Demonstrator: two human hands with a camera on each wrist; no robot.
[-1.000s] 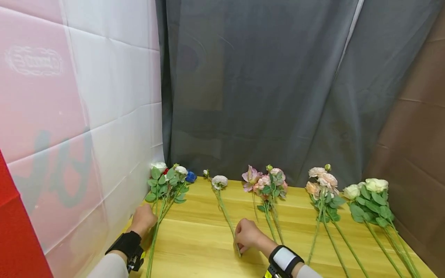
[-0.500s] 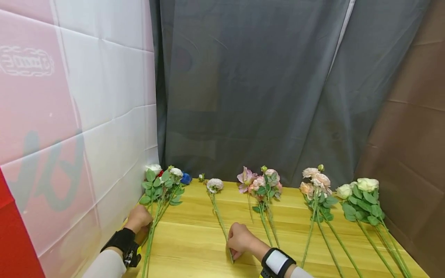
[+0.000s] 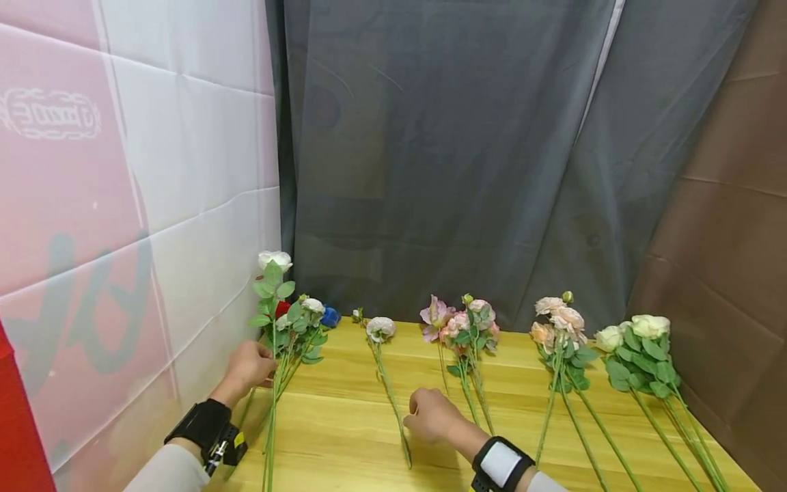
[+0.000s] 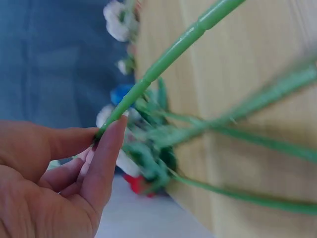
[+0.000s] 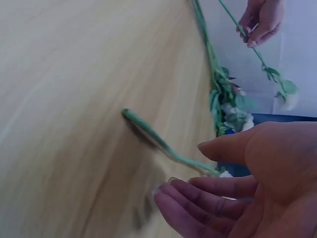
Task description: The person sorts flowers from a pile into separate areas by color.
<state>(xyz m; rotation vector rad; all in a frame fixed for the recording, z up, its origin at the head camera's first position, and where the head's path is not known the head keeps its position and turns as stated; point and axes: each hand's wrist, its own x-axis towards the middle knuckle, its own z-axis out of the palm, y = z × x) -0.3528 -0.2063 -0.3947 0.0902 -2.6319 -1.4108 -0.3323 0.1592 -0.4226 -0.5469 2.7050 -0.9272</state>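
My left hand (image 3: pixel 249 365) pinches the green stem (image 4: pixel 173 52) of a white rose (image 3: pixel 274 261) between thumb and fingers. The rose is raised off the table at the left, its bloom above the other flowers there. Beneath and beside it lie a red flower (image 3: pixel 282 309), a blue flower (image 3: pixel 330 316) and a small white flower (image 3: pixel 312 305). My right hand (image 3: pixel 432 415) is just right of the lower stem of a pale pinkish-white flower (image 3: pixel 380 329). In the right wrist view its fingers are apart and hold nothing, and the stem (image 5: pixel 153 135) lies free on the wood.
Pink flowers (image 3: pixel 458 323), peach flowers (image 3: pixel 567 320) and cream roses (image 3: pixel 650 327) lie in groups toward the right of the wooden table (image 3: pixel 344 424). A grey curtain (image 3: pixel 443 171) hangs behind. A white and pink sheet (image 3: pixel 203 157) stands close to my left arm.
My left hand has lifted the white rose up from the flowers at the left. The right hand has let go of the pale flower's stem and moved slightly right.
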